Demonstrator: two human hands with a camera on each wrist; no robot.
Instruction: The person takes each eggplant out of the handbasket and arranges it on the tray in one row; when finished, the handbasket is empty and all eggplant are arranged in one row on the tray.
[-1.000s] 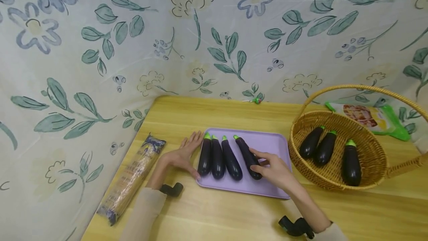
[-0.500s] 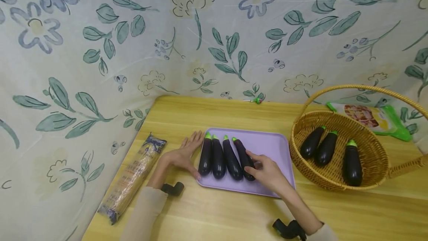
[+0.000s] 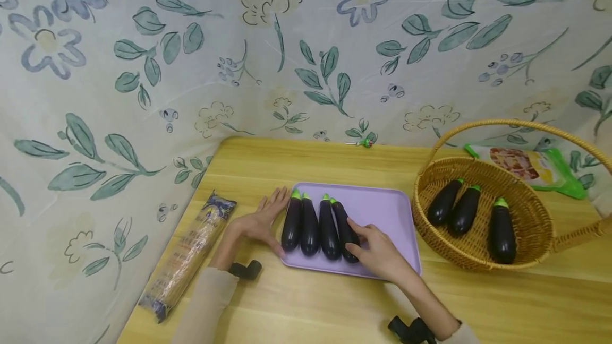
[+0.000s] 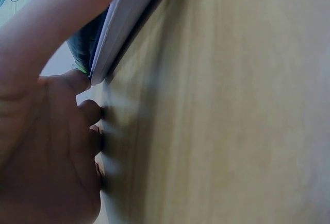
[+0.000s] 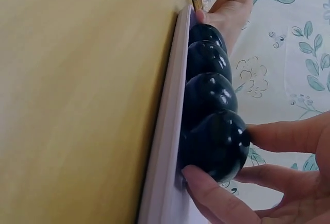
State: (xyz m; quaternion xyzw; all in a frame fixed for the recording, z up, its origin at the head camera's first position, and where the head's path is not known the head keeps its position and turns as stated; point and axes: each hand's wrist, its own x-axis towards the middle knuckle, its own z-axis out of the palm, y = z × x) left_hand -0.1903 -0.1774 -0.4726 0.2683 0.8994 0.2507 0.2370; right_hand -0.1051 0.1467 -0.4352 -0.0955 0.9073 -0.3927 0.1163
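Our left sleeve (image 3: 207, 296) is plain cream, off the near left corner of the tray (image 3: 382, 206); our right sleeve (image 3: 461, 335), equally cream, sits off its near right. We wear a black, bent left wristpiece (image 3: 246, 270) beside the tray and a similar right wristpiece (image 3: 410, 331) nearer us.

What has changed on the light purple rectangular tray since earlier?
The glossy dark-purple eggplant pinched by the right hand moved left, closer to the next eggplant, which now lies straighter. The left hand at the tray and the three eggplants in the brown wicker basket stayed.
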